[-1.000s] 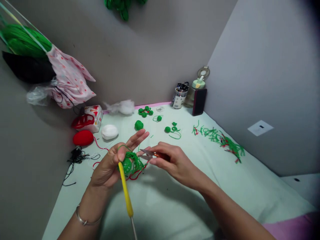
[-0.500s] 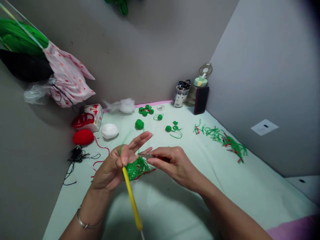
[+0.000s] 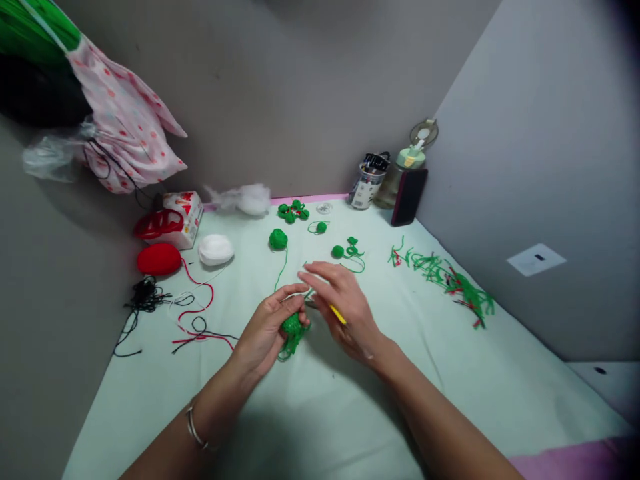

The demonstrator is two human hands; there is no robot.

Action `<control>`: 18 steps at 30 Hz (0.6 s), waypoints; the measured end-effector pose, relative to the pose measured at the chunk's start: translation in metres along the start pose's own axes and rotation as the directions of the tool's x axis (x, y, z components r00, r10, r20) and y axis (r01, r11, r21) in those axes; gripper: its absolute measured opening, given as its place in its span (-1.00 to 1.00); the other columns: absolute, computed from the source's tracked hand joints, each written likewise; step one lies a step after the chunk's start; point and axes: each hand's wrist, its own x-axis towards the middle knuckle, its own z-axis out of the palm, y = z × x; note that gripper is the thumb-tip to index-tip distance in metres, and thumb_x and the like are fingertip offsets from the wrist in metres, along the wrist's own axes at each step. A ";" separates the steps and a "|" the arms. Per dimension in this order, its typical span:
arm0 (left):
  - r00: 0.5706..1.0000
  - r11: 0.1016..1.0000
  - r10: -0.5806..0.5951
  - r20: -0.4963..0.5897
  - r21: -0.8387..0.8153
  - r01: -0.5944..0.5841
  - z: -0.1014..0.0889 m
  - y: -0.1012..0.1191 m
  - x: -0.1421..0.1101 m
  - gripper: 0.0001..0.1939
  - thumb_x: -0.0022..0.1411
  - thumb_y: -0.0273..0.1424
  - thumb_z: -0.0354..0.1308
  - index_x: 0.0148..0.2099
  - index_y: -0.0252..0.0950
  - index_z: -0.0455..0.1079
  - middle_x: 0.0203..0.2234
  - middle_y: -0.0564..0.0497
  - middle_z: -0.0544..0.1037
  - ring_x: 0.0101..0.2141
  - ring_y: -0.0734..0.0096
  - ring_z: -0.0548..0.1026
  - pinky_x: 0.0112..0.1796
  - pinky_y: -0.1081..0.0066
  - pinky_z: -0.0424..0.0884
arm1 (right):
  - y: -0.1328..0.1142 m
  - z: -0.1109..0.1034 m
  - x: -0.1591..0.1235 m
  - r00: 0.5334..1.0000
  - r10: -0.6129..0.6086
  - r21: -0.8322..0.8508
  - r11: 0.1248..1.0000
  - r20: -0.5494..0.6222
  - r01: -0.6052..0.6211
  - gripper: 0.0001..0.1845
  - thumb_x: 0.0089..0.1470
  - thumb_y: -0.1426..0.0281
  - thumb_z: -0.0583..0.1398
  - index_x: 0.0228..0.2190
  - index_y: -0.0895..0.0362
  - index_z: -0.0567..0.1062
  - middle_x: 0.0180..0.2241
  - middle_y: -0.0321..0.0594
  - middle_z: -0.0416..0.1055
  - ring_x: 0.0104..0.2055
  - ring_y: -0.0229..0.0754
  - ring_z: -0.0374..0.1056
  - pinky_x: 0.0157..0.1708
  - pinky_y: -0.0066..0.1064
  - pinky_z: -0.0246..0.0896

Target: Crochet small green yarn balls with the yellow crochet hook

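Note:
My left hand [image 3: 264,328] is closed around a small green crocheted piece [image 3: 291,325], with loose green strands hanging beneath it. A crochet hook [image 3: 339,315] with a yellow handle lies in my right hand [image 3: 347,303], mostly covered by the fingers. That hand is just right of the crocheted piece, its fingers extended near the left fingertips. A thin grey metal tip [image 3: 312,303] shows between the hands; what it belongs to is hidden. From the piece, green yarn seems to lead back to a green yarn ball [image 3: 279,239].
Red yarn [image 3: 159,259], white yarn [image 3: 216,250] and black cords [image 3: 145,295] lie left. Finished green pieces [image 3: 293,211] sit at the back. Cut yarn ends [image 3: 467,293] lie right. A pen cup [image 3: 367,187], bottle [image 3: 393,183] and phone [image 3: 410,197] stand against the wall.
The yellow hook has gone from my left hand to my right hand. My left hand has moved right and closed more around the green piece. The view has shifted slightly.

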 end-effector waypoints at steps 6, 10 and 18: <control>1.000 0.985 0.018 -0.015 0.174 -0.015 -0.006 0.001 0.000 -0.77 0.16 -0.30 0.48 -0.21 -0.29 0.57 -0.53 0.12 0.50 -0.49 0.53 0.47 -0.42 0.55 0.39 | 0.023 -0.016 -0.007 0.798 0.483 0.232 0.875 -0.359 -0.426 -0.67 0.43 0.36 0.06 0.08 0.04 0.54 -0.32 -0.24 0.60 -0.20 -0.10 0.52 0.12 -0.05 0.31; 0.993 0.935 0.116 -0.017 0.339 -0.103 -0.003 0.002 -0.002 -0.80 0.14 -0.33 0.48 -0.26 -0.25 0.54 -0.48 0.11 0.55 -0.44 0.49 0.47 -0.38 0.51 0.38 | 0.005 -0.013 -0.004 0.710 0.679 0.607 0.488 0.188 -0.627 -0.58 0.41 0.13 0.10 0.08 0.09 0.54 -0.29 -0.26 0.55 -0.57 -0.32 0.21 -0.45 -0.35 0.24; 0.966 0.757 0.256 0.028 0.616 -0.219 -0.009 0.008 -0.002 -0.96 0.17 -0.37 0.37 -0.30 -0.18 0.65 -0.38 0.00 0.60 -0.30 0.27 0.51 -0.22 0.28 0.38 | 0.003 -0.005 -0.005 0.595 0.536 0.615 0.168 0.599 -0.771 -0.58 0.15 0.04 0.35 -0.45 0.14 0.56 -0.65 -0.52 0.04 -0.59 -0.37 -0.12 -0.55 -0.41 -0.25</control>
